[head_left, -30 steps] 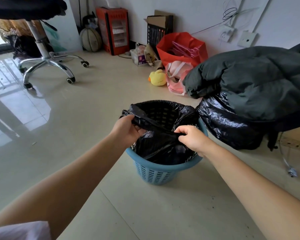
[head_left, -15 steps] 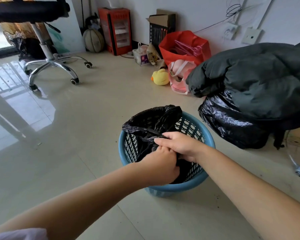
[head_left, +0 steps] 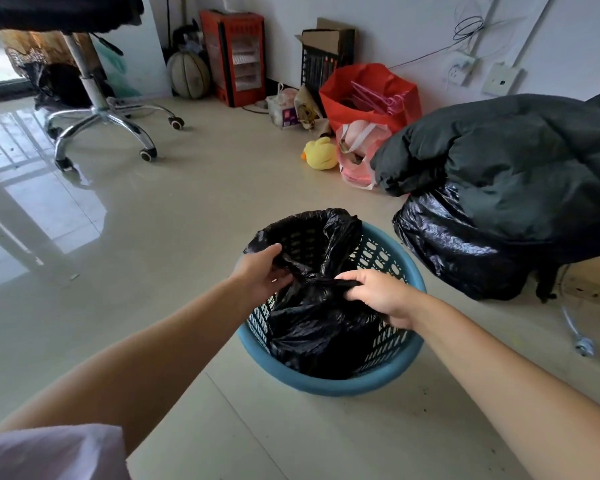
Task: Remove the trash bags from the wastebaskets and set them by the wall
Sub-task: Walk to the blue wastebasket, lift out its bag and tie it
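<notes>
A blue slotted plastic wastebasket [head_left: 388, 374] stands on the tiled floor in front of me. Inside it sits a black trash bag [head_left: 321, 329], its top gathered toward the middle, with the far left part still draped over the rim. My left hand [head_left: 262, 271] grips the bag's left fold above the basket. My right hand [head_left: 378, 294] pinches the gathered neck of the bag at the right. The right side of the rim is bare of plastic.
A filled black trash bag [head_left: 454, 249] lies to the right under a dark padded jacket [head_left: 520, 150]. Along the white wall stand a red bag [head_left: 368, 95], a pink bag [head_left: 355, 157], a yellow plush duck [head_left: 321, 154], a red heater [head_left: 236, 57] and a cardboard box [head_left: 326, 46]. An office chair base [head_left: 101, 123] is at left.
The bag was stretched over the rim; both hands pulled its edges inward and met in the middle. Now my left hand has moved back out to the left fold.
</notes>
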The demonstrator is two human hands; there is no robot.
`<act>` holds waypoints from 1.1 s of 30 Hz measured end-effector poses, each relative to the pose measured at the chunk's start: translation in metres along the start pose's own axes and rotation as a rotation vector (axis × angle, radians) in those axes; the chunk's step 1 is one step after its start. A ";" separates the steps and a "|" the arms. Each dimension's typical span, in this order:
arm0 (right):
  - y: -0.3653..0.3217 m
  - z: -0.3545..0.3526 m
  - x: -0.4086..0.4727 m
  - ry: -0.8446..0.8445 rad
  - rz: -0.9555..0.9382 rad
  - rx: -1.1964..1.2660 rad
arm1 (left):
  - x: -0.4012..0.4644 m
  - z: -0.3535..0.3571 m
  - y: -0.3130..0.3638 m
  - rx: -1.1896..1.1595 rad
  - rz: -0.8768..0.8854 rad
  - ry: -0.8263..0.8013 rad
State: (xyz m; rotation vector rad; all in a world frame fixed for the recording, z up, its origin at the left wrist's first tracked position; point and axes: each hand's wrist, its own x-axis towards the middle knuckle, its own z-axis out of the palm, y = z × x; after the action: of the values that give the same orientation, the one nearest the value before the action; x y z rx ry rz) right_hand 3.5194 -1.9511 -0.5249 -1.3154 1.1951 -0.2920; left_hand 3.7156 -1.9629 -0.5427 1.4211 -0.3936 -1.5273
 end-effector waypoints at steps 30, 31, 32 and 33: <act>-0.004 0.009 -0.017 0.027 -0.201 -0.545 | -0.009 0.042 -0.021 1.277 0.600 -0.364; -0.005 0.005 -0.016 0.092 -0.208 -0.554 | -0.015 0.042 -0.018 1.292 0.632 -0.307; -0.004 -0.001 -0.013 0.182 -0.202 -0.515 | -0.017 0.039 -0.014 1.244 0.624 -0.286; -0.002 -0.007 -0.009 0.285 -0.187 -0.432 | -0.019 0.034 -0.010 1.175 0.584 -0.328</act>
State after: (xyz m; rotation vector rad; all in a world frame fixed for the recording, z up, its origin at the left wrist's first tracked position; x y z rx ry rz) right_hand 3.5106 -1.9487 -0.5172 -1.8129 1.4277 -0.3789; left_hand 3.6777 -1.9551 -0.5307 1.6203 -1.9475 -0.9989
